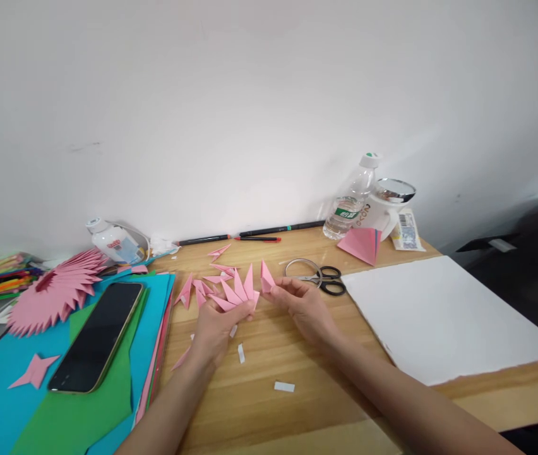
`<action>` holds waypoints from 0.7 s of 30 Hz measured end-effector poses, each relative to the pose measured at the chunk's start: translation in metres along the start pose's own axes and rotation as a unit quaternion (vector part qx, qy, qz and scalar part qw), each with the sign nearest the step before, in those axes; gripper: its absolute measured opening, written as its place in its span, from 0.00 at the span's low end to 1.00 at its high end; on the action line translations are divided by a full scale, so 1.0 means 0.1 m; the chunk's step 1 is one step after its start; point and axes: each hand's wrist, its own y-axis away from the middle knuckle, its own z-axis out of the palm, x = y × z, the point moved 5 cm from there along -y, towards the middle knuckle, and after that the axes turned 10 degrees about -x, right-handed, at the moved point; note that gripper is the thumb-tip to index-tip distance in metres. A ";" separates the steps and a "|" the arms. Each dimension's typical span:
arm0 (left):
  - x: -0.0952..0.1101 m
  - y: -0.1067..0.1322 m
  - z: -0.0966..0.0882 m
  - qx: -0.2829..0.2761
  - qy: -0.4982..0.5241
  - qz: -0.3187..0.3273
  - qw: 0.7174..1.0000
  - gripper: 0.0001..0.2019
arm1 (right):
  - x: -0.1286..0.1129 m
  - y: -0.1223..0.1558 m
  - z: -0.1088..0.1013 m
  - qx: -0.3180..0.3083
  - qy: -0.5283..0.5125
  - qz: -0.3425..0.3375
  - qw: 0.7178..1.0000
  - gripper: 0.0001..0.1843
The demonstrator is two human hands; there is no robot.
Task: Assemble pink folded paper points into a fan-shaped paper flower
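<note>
Left hand [219,323]: fingers pinch pink fan [239,289] low, seemingly steadying it.
Right hand [303,306]: fingers hold folded piece [266,278] beside fan.

from my remote seat i see 1 pink paper fan [239,292], folded points spread up and leftward, 1 pointed pink piece [266,279] upright just beside it.

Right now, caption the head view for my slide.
Above a wooden table, the left hand holds a fan of folded pink paper, the right hand a single piece.
</note>
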 end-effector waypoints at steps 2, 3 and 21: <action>0.01 0.00 -0.01 0.007 -0.033 0.026 0.999 0.08 | 0.01 -0.01 0.04 -0.022 -0.047 -0.006 0.999 0.14; 0.01 0.00 -0.01 0.010 -0.035 0.030 0.999 0.08 | 0.01 -0.01 0.06 -0.029 -0.059 -0.008 0.998 0.14; -0.07 0.00 0.06 -0.007 -0.012 0.007 1.000 0.10 | 0.03 0.04 0.03 -0.012 0.046 -0.012 0.999 0.18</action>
